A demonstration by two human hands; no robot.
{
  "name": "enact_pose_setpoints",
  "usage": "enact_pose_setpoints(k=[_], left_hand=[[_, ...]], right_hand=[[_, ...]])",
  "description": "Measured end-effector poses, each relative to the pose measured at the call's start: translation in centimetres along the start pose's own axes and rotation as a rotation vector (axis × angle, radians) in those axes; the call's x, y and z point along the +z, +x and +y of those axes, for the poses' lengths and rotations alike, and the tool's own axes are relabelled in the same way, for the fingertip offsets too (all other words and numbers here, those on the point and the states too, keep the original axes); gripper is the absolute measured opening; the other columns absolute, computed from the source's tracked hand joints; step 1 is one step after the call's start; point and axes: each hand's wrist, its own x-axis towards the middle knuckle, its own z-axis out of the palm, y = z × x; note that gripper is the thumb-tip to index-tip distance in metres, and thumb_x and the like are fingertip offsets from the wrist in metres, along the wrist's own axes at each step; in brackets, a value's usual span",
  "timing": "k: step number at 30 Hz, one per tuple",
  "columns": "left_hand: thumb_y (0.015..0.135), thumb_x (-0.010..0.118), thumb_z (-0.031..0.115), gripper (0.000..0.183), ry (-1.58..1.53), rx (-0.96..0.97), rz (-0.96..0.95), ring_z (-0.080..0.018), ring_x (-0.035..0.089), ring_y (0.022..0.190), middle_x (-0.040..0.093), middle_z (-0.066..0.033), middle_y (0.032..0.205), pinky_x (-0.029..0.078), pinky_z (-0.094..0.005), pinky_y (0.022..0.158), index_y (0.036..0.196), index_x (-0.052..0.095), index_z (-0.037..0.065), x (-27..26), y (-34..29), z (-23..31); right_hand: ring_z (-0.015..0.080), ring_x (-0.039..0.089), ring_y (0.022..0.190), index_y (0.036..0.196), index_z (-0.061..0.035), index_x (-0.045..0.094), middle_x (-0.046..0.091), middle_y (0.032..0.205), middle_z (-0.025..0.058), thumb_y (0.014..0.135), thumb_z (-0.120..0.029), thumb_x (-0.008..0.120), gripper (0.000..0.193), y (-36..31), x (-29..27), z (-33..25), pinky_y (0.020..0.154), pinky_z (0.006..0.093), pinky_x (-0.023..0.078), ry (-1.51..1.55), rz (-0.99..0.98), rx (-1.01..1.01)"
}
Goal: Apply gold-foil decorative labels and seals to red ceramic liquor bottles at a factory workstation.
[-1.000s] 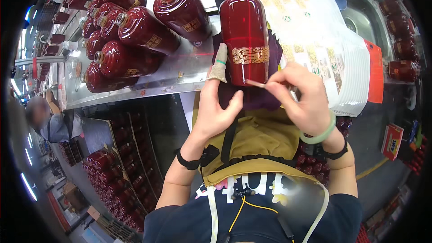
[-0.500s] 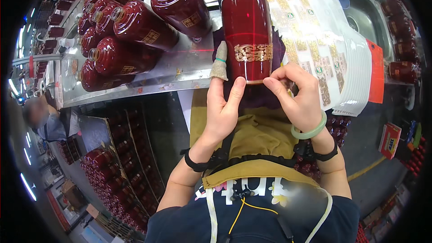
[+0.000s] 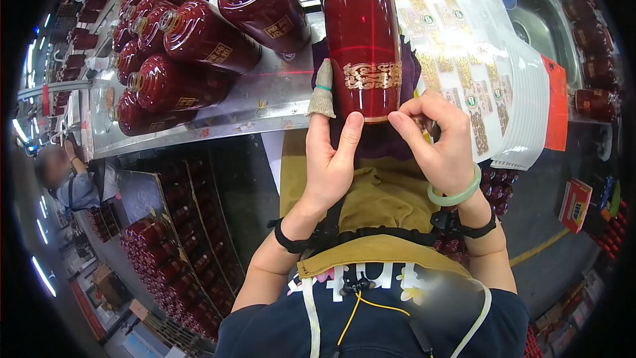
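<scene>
A deep red glass bottle [image 3: 364,26] lies with its neck away from me on a dark purple cloth [image 3: 411,69]. Gold scrollwork [image 3: 372,76] runs across its lower part, and a thin red light line crosses it just above. My left hand [image 3: 332,156] steadies the bottle, thumb at its base and a cloth-sleeved finger along its left side. By the base's right corner, my right hand [image 3: 440,136] is closed in a pinch, thumb tip close to the glass. Something small and yellowish shows by its fingers; its kind is unclear.
Several red bottles [image 3: 209,36] stand on the metal bench [image 3: 265,103] to the left. Right of the cloth lie sheets of gold decals [image 3: 464,59], beside a red-orange card [image 3: 557,103] and a sink [image 3: 540,16]. Another person [image 3: 76,179] is at far left.
Both hands stay almost in place at the bottle's base. A yellow bit now shows above my right fingers. The person at far left has raised an arm.
</scene>
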Motion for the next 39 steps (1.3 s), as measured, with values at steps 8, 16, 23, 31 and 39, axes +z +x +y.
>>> enact_pose_setpoints(k=[8,16,23,31,39], left_hand=[[0.105,0.060,0.004,0.063,0.128,0.192,0.099,-0.0296,0.039,0.155,0.035,-0.0198,0.170,0.033,-0.0401,0.125,0.162,0.034,-0.006,-0.6,-0.2,-1.7],[0.075,0.086,-0.008,0.026,0.708,0.724,0.257,-0.0327,0.073,0.109,0.075,-0.0162,0.120,0.064,-0.0399,0.090,0.100,0.080,-0.005,-0.9,-0.5,-2.2],[0.080,0.081,-0.006,0.017,0.912,0.848,0.185,-0.0335,0.072,0.107,0.078,-0.0167,0.118,0.064,-0.0394,0.086,0.097,0.077,-0.006,-0.9,0.5,-1.4],[0.078,0.085,0.000,0.022,0.930,0.866,0.161,-0.0348,0.070,0.110,0.076,-0.0179,0.120,0.062,-0.0404,0.085,0.098,0.076,-0.004,-0.7,0.6,-1.3],[0.073,0.087,0.003,0.027,1.036,0.957,0.115,-0.0341,0.068,0.114,0.076,-0.0118,0.122,0.062,-0.0405,0.083,0.099,0.080,0.002,-0.5,0.6,-1.1]], right_hand=[[0.0161,0.059,0.063,0.086,-0.0003,0.072,0.063,0.076,0.0072,0.089,-0.006,0.083,0.012,0.0,0.3,0.0,0.059,0.0309,0.046,-0.004,0.018,-0.003],[0.0172,0.058,0.063,0.086,-0.0008,0.072,0.064,0.077,0.0077,0.088,-0.007,0.083,0.013,0.0,0.5,0.1,0.058,0.0321,0.045,-0.025,0.021,-0.007],[0.0216,0.060,0.066,0.089,0.0007,0.074,0.065,0.077,0.0106,0.090,-0.011,0.082,0.014,0.6,-1.9,0.1,0.063,0.0348,0.046,-0.013,-0.099,0.025],[0.0135,0.052,0.071,0.092,0.0012,0.072,0.063,0.083,0.0049,0.095,-0.009,0.076,0.011,0.8,-2.8,1.2,0.065,0.0294,0.040,-0.040,-0.153,0.001],[0.0252,0.062,0.071,0.089,0.0007,0.073,0.066,0.080,0.0118,0.094,-0.014,0.078,0.017,0.9,-2.9,0.6,0.067,0.0365,0.047,-0.073,-0.168,0.036]])
